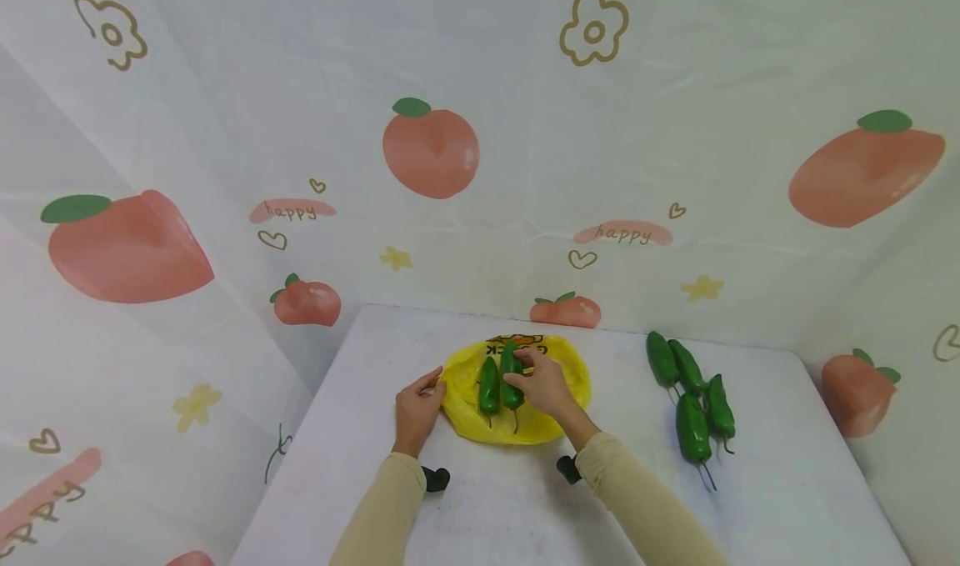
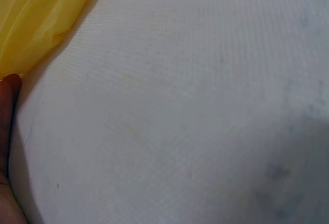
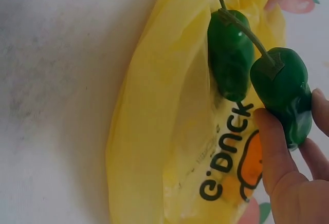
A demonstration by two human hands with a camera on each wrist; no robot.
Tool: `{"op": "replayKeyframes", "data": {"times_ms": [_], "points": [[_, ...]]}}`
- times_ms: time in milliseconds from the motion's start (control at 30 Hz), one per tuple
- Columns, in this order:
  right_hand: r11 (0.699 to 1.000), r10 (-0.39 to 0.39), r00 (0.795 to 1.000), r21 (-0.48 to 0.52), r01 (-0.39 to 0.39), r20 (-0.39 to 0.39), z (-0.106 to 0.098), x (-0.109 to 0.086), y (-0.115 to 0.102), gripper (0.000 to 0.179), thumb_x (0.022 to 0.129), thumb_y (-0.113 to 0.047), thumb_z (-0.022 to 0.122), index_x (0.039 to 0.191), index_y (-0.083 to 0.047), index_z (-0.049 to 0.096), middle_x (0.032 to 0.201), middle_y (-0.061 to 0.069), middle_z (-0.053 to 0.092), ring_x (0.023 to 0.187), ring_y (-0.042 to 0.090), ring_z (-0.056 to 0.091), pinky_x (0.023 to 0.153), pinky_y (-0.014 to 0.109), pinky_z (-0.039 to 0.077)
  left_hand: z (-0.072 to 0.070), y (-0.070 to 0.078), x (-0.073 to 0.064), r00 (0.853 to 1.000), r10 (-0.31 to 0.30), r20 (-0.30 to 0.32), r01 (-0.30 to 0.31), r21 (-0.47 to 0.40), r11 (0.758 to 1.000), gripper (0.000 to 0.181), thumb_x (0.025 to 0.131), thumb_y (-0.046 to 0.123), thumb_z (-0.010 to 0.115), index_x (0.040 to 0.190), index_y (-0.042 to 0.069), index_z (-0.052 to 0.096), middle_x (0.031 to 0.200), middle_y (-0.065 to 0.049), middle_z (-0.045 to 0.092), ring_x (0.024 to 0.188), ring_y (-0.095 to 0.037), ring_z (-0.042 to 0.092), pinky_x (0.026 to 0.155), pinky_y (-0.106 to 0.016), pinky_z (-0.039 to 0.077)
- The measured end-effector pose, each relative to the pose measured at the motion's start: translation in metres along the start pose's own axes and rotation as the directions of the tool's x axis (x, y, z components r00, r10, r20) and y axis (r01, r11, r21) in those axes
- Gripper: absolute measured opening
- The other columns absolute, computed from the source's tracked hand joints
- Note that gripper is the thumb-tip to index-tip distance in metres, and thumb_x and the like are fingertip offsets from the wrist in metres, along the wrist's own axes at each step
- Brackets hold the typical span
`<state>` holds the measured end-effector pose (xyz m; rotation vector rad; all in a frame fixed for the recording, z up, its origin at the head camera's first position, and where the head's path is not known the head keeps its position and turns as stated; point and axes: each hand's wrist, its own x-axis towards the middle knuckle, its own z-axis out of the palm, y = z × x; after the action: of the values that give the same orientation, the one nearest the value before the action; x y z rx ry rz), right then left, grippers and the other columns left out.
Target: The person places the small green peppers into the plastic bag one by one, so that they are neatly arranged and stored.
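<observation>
My right hand [image 1: 546, 385] holds a green chili pepper [image 1: 512, 383] above the yellow plastic bag [image 1: 498, 434]. In the right wrist view, thumb and fingers grip this pepper [image 3: 282, 82] with its stem pointing away from them. A second green chili pepper [image 1: 489, 385] lies in the bag beside it. The bag is spread on the table, with dark lettering and an orange picture printed on it. At the bag's left edge, my left hand [image 1: 417, 409] pinches the rim; only part of the thumb side and some yellow plastic [image 2: 41, 23] show in the left wrist view.
Several more green chili peppers [image 1: 693, 428] lie in a cluster on the white table [image 1: 780, 466], right of the bag. A white cloth [image 1: 510, 241] printed with fruit and flowers hangs behind and along the sides. Black pieces [image 1: 437, 478] sit at both wrists.
</observation>
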<state>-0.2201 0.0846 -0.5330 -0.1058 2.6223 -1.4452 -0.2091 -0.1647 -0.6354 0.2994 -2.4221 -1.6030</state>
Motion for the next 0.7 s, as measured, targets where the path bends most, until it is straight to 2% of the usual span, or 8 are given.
{"op": "replayKeyframes", "data": {"times_ms": [200,433,600,700], "points": [[1.000,-0.004,1.000,-0.008,0.004,0.005,0.006,0.004,-0.001,0.047,0.094,-0.023,0.074,0.135,-0.005,0.060,0.125,0.020,0.067,0.101,0.026,0.068,0.081,0.037,0.061,0.001,0.000,0.002,1.000,0.009,0.002,-0.009,-0.009,1.000,0.030,0.093,0.028,0.072,0.123,0.028,0.076,0.111,-0.003,0.078,0.058,-0.014,0.054,0.058,-0.020,0.050],[0.999,0.030,0.999,-0.014,-0.030,0.015,0.013,0.008,-0.004,0.046,0.095,-0.022,0.072,0.136,-0.005,0.059,0.129,0.021,0.066,0.107,0.029,0.066,0.087,0.040,0.061,0.001,-0.005,0.007,0.999,0.032,-0.008,-0.032,-0.005,0.999,0.030,0.094,0.031,0.071,0.124,0.031,0.075,0.111,0.000,0.078,0.061,-0.014,0.058,0.061,-0.020,0.052],[0.997,0.034,0.999,-0.064,-0.032,0.029,0.018,0.010,0.000,0.045,0.095,-0.020,0.072,0.134,-0.001,0.060,0.127,0.022,0.066,0.104,0.029,0.067,0.083,0.037,0.060,0.001,-0.004,0.004,1.000,0.018,-0.011,-0.018,0.004,1.000,0.030,0.093,0.031,0.072,0.123,0.030,0.076,0.110,-0.001,0.078,0.063,-0.013,0.059,0.061,-0.020,0.052],[0.996,0.051,0.998,-0.074,-0.049,0.032,0.020,0.009,0.002,0.045,0.095,-0.021,0.072,0.134,-0.002,0.060,0.128,0.021,0.067,0.106,0.029,0.066,0.086,0.039,0.060,0.001,-0.003,0.002,1.000,0.014,-0.008,-0.014,0.002,1.000,0.030,0.093,0.030,0.072,0.123,0.030,0.076,0.111,-0.002,0.078,0.062,-0.014,0.057,0.060,-0.020,0.051]]}}
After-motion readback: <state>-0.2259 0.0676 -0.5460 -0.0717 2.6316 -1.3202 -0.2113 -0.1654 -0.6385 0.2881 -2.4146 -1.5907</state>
